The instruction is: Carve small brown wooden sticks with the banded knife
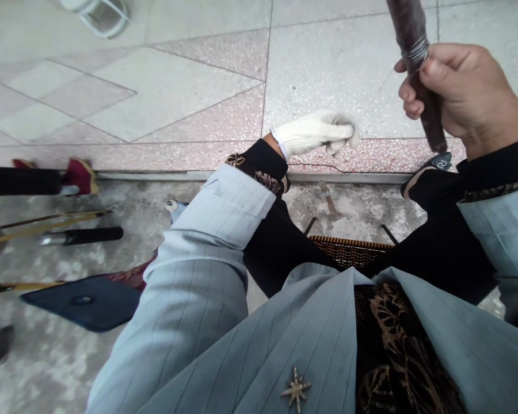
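Note:
My bare right hand (470, 92) is wrapped round a dark brown rod (431, 115) at the upper right, which tilts and narrows toward its lower end. Thin silvery wire (415, 53) is wound in several turns round the rod, just above my thumb. A faint fine strand seems to hang off to the left of it. In a white knitted glove, my left hand (317, 132) is held over the tiled step, left of the rod and apart from it. Its fingers are curled together; whatever they may pinch is too small to make out.
I sit on a woven seat (349, 250) at the step's edge (354, 178). At left lie a black-handled tool (84, 236) and a dark blue flat piece (86, 302). Another person's red shoe (81, 175) is beside the step. A white-framed object (103, 14) stands on the tiles.

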The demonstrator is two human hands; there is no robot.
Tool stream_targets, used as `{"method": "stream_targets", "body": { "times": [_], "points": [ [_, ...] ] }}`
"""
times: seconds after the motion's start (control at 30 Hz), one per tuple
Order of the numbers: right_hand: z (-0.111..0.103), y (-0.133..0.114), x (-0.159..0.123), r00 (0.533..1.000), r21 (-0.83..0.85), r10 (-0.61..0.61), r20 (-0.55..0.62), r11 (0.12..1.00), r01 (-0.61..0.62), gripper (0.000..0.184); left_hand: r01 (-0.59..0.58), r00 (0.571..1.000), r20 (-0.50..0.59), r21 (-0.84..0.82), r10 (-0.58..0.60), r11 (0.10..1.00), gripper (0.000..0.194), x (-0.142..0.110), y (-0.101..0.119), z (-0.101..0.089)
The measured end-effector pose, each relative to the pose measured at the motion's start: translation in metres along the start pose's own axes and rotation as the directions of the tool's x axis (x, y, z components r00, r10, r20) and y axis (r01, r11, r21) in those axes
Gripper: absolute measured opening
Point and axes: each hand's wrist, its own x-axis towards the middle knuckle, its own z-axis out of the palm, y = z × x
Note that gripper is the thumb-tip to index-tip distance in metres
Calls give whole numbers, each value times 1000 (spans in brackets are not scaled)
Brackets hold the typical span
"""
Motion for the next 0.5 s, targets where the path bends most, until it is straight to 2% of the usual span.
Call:
{"method": "stream_targets", "body": {
  "times": [0.07,0.13,0.2,0.23,0.3,0.37,0.43,0.5],
  "points": [
    [1,5,4,992,-62,57,-114,996,-64,21,41,999,29,8,-42,999,30,-1,5,4],
    [2,9,9,974,-229,163,-160,953,-197,20,38,997,65,6,-38,999,26,-3,12,9],
    [4,12,14,958,-475,240,-157,832,-287,25,30,996,82,24,-32,999,23,-4,17,13],
    [4,13,16,956,-602,260,-134,746,-286,30,30,996,80,41,-33,999,21,-5,18,14],
    [7,16,17,959,-790,281,-46,577,-207,39,35,997,63,77,-40,996,18,-4,17,15],
    [8,22,17,940,-872,332,73,479,-102,40,43,997,55,107,-49,993,16,-2,13,14],
    [9,30,16,889,-871,407,209,492,-20,36,54,996,58,135,-62,989,14,1,7,12],
    [7,37,15,854,-810,399,333,584,43,33,68,996,53,157,-77,985,12,3,3,10]
  ]
}}
